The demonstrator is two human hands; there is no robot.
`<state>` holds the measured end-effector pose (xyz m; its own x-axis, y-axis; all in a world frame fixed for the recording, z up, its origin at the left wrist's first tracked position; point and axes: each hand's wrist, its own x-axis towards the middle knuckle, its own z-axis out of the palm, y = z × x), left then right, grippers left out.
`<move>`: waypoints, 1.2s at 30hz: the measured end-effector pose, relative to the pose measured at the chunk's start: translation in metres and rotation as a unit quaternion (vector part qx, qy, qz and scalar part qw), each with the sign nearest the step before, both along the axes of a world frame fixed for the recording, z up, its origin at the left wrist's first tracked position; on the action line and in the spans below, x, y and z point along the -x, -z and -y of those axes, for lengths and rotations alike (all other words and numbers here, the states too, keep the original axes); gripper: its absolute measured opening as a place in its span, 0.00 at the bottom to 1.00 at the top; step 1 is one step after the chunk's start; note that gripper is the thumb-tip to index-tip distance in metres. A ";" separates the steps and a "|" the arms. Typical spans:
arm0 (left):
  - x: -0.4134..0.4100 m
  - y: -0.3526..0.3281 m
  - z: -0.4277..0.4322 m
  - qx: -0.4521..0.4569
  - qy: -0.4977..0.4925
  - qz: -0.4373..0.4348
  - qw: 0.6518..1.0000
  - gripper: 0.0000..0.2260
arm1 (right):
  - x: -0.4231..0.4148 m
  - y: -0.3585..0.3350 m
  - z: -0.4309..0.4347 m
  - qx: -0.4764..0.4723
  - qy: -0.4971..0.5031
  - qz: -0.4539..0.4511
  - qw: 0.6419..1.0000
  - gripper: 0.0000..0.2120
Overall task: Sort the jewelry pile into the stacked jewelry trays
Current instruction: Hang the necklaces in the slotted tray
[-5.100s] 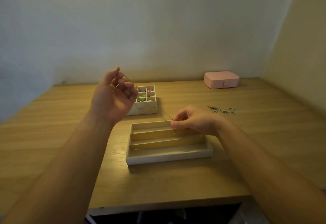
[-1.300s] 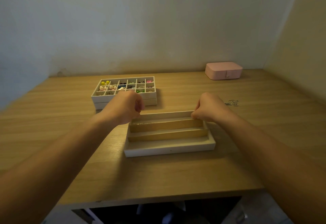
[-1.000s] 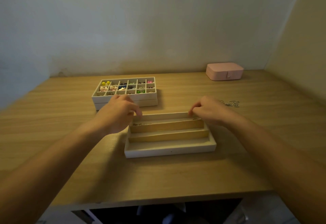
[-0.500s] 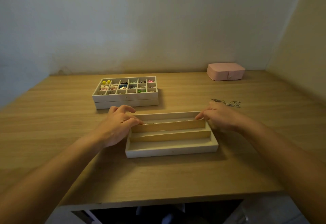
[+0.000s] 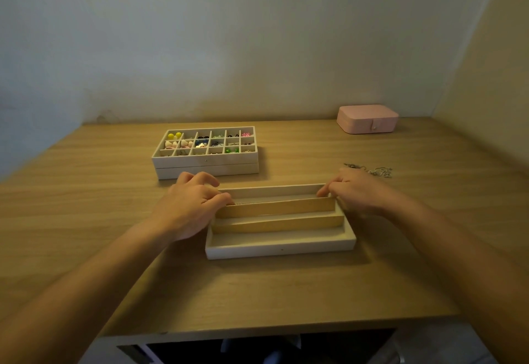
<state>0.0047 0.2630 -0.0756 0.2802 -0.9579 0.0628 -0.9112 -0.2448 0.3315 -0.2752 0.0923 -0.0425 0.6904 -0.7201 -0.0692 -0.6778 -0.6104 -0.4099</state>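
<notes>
A cream tray [image 5: 280, 247] with three long slots and two wooden dividers lies in front of me. A thin necklace chain [image 5: 239, 203] lies along its far slot, only partly visible. My left hand [image 5: 190, 209] is at the tray's left end, fingers curled, thumb and fingertips pinching the chain's end. My right hand [image 5: 355, 192] rests at the right end, its fingertips touching the far slot there. A small pile of silver jewelry [image 5: 375, 170] lies on the table just beyond my right hand. Two stacked trays [image 5: 207, 164] stand behind, the top one gridded and holding several colourful earrings.
A shut pink jewelry box [image 5: 367, 119] sits at the back right near the wall. The wooden table [image 5: 86, 206] meets walls at the back and right. Its front edge runs below the tray.
Both hands came down from holding the chain stretched in the air. The chain now lies in the far slot, with the hands settled at the tray's two ends.
</notes>
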 end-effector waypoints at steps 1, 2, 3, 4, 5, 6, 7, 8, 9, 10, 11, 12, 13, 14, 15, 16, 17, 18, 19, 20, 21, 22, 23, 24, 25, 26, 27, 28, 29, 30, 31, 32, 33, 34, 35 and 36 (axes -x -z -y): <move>0.000 -0.002 -0.001 0.000 -0.003 0.016 1.000 0.20 | 0.000 0.000 0.001 -0.002 0.002 0.006 1.000 0.17; 0.000 -0.003 -0.001 0.000 -0.007 0.029 1.000 0.20 | 0.001 0.000 0.001 -0.002 0.005 0.012 1.000 0.18; 0.001 -0.004 -0.001 0.004 -0.006 0.035 0.999 0.21 | 0.001 0.001 0.002 -0.004 0.007 0.017 1.000 0.18; 0.002 -0.005 -0.001 0.010 -0.003 0.033 0.999 0.22 | 0.001 0.001 0.002 -0.008 0.007 0.021 1.000 0.18; 0.003 -0.005 -0.001 0.014 0.001 0.022 1.000 0.24 | 0.001 0.001 0.003 -0.013 0.007 0.019 1.000 0.18; 0.004 -0.006 -0.001 0.013 0.004 0.010 1.000 0.24 | 0.001 0.001 0.003 -0.017 0.006 0.016 1.000 0.18; 0.006 -0.007 -0.001 0.008 0.007 0.007 1.000 0.22 | 0.001 0.001 0.003 -0.018 0.005 0.013 1.000 0.18; 0.008 -0.007 -0.001 0.002 0.007 0.012 1.000 0.21 | 0.002 0.000 0.002 -0.017 0.005 0.010 1.000 0.17; 0.009 -0.008 -0.001 -0.002 0.005 0.021 1.000 0.21 | 0.001 -0.001 0.002 -0.016 0.005 0.008 1.000 0.17; 0.010 -0.009 -0.001 -0.002 0.002 0.026 1.000 0.21 | 0.001 -0.001 0.002 -0.015 0.007 0.008 1.000 0.17; 0.010 -0.010 -0.001 0.002 0.001 0.026 1.000 0.21 | 0.001 -0.001 0.002 -0.018 0.011 0.008 1.000 0.17; 0.010 -0.010 -0.001 0.013 0.001 0.018 1.000 0.20 | 0.000 -0.001 0.003 -0.021 0.013 0.009 1.000 0.16; 0.011 -0.011 -0.001 0.032 0.006 0.003 0.999 0.20 | 0.000 0.000 0.004 -0.024 0.014 0.013 1.000 0.16; 0.013 -0.012 0.000 0.058 0.013 -0.012 0.998 0.19 | 0.000 0.001 0.004 -0.025 0.012 0.025 0.999 0.15; 0.015 -0.014 0.002 0.085 0.023 -0.023 0.996 0.18 | -0.001 0.001 0.006 -0.024 0.012 0.045 0.999 0.15; 0.019 -0.017 0.006 0.107 0.032 -0.031 0.993 0.17 | -0.001 -0.001 0.008 -0.019 0.013 0.068 0.997 0.14; 0.024 -0.021 0.012 0.123 0.039 -0.036 0.991 0.16 | -0.002 -0.003 0.010 -0.011 0.020 0.086 0.996 0.14; 0.030 -0.026 0.019 0.133 0.043 -0.038 0.989 0.15 | -0.004 -0.006 0.013 -0.002 0.032 0.100 0.994 0.14; 0.036 -0.030 0.028 0.139 0.045 -0.039 0.989 0.13 | -0.004 -0.008 0.017 0.007 0.049 0.112 0.992 0.14; 0.042 -0.033 0.037 0.144 0.048 -0.042 0.988 0.12 | -0.004 -0.008 0.023 0.015 0.068 0.122 0.990 0.14; 0.049 -0.037 0.048 0.147 0.049 -0.049 0.987 0.11 | -0.002 -0.008 0.031 0.020 0.091 0.129 0.987 0.15; 0.054 -0.039 0.058 0.149 0.050 -0.060 0.986 0.10 | 0.000 -0.007 0.040 0.026 0.115 0.131 0.984 0.15; 0.061 -0.041 0.069 0.147 0.050 -0.072 0.985 0.10 | 0.003 -0.006 0.051 0.031 0.139 0.128 0.981 0.16; 0.066 -0.043 0.078 0.144 0.050 -0.085 0.985 0.10 | 0.006 -0.004 0.059 0.033 0.157 0.120 0.980 0.16; 0.072 -0.044 0.088 0.138 0.050 -0.093 0.985 0.10 | 0.009 -0.003 0.068 0.031 0.173 0.113 0.978 0.16; 0.077 -0.045 0.099 0.135 0.049 -0.096 0.985 0.10 | 0.012 -0.003 0.077 0.032 0.183 0.108 0.977 0.16; 0.081 -0.047 0.106 0.132 0.045 -0.095 0.986 0.09 | 0.013 -0.002 0.084 0.034 0.189 0.101 0.976 0.15; 0.085 -0.047 0.113 0.131 0.041 -0.095 0.986 0.09 | 0.014 0.000 0.090 0.037 0.192 0.091 0.976 0.13; 0.089 -0.047 0.124 0.132 0.038 -0.100 0.986 0.09 | 0.017 0.003 0.098 0.036 0.197 0.079 0.977 0.11; 0.092 -0.047 0.131 0.132 0.035 -0.107 0.985 0.09 | 0.017 0.004 0.103 0.033 0.196 0.064 0.978 0.10; 0.095 -0.046 0.139 0.129 0.036 -0.113 0.985 0.09 | 0.017 0.006 0.109 0.034 0.194 0.050 0.979 0.10; 0.098 -0.046 0.144 0.128 0.036 -0.119 0.984 0.09 | 0.016 0.008 0.111 0.034 0.188 0.035 0.981 0.10; 0.100 -0.046 0.152 0.125 0.038 -0.126 0.983 0.09 | 0.014 0.009 0.115 0.031 0.181 0.022 0.983 0.09; 0.102 -0.045 0.157 0.123 0.037 -0.134 0.983 0.09 | 0.012 0.010 0.116 0.031 0.171 0.011 0.985 0.08; 0.104 -0.044 0.163 0.122 0.036 -0.142 0.982 0.09 | 0.010 0.011 0.120 0.034 0.164 -0.003 0.986 0.06; 0.106 -0.043 0.169 0.122 0.035 -0.150 0.980 0.10 | 0.007 0.013 0.123 0.040 0.159 -0.015 0.986 0.04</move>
